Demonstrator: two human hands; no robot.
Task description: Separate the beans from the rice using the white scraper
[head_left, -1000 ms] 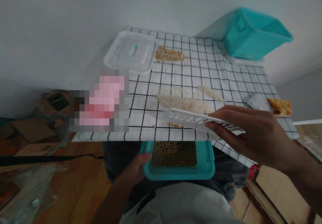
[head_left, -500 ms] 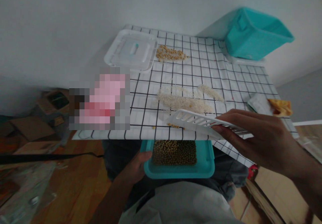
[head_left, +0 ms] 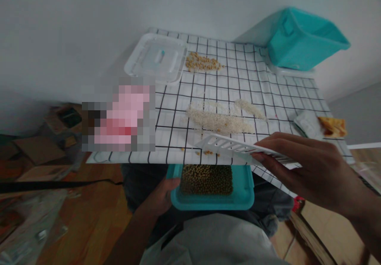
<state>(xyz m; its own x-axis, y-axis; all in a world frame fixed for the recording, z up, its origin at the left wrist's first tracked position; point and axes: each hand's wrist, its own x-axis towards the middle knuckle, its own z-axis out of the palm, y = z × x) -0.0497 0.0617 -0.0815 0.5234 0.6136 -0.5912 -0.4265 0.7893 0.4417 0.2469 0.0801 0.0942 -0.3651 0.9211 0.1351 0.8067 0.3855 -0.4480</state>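
My right hand (head_left: pixel 303 168) is closed on a white slotted plastic piece (head_left: pixel 229 146), held flat just above the near edge of the checked table (head_left: pixel 268 94). A few yellow beans (head_left: pixel 208 152) lie on the cloth right under its left end. Beyond it stretches a pile of white rice (head_left: pixel 220 120). My left hand (head_left: pixel 162 197) grips the left rim of a teal tray (head_left: pixel 242 199) filled with brownish beans (head_left: pixel 206 179), held below the table's edge over my lap.
At the table's back left lies a clear white lid (head_left: pixel 156 58) with a heap of yellow beans (head_left: pixel 202 62) beside it. A teal bin (head_left: pixel 303 39) stands at the back right. A wrapper with orange food (head_left: pixel 327 125) lies at the right edge. Clutter covers the wooden floor on the left.
My right hand has drawn the slotted piece toward the table's near edge, away from the rice. The teal tray stays under the edge.
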